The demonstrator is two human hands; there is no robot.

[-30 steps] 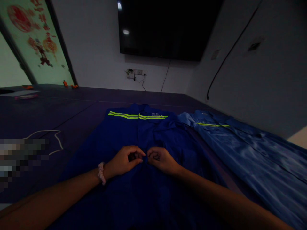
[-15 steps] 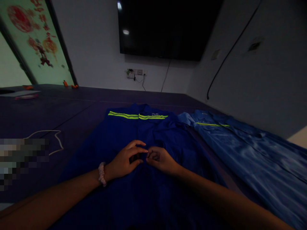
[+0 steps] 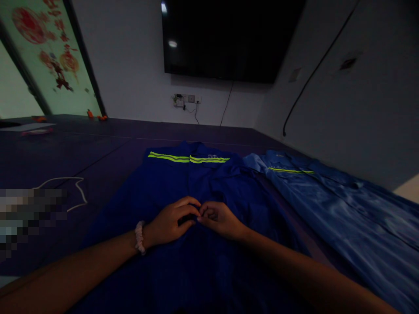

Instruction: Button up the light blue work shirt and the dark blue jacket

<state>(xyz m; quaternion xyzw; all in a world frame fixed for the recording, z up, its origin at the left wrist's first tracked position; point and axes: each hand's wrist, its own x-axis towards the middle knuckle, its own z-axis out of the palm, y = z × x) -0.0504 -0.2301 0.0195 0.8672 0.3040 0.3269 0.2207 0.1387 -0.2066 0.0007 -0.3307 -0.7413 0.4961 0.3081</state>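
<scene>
A dark blue work jacket (image 3: pixel 203 187) with a yellow-green reflective stripe lies flat on the dark table (image 3: pixel 98 148) in front of me. My left hand (image 3: pixel 170 220), with a pale scrunchie on the wrist, and my right hand (image 3: pixel 219 218) meet fingertip to fingertip at the jacket's front opening. Both pinch the cloth there. What lies between the fingers is too dark to make out.
A lighter blue jacket (image 3: pixel 327 196) with the same stripe lies to the right, next to the wall. A white cord (image 3: pixel 70 187) lies on the table at left. A black wall screen (image 3: pixel 229 39) hangs ahead. Papers (image 3: pixel 29 127) rest at the far left.
My left fingers spread open half a second ago and have now closed down again against my right fingertips. The jacket has not shifted.
</scene>
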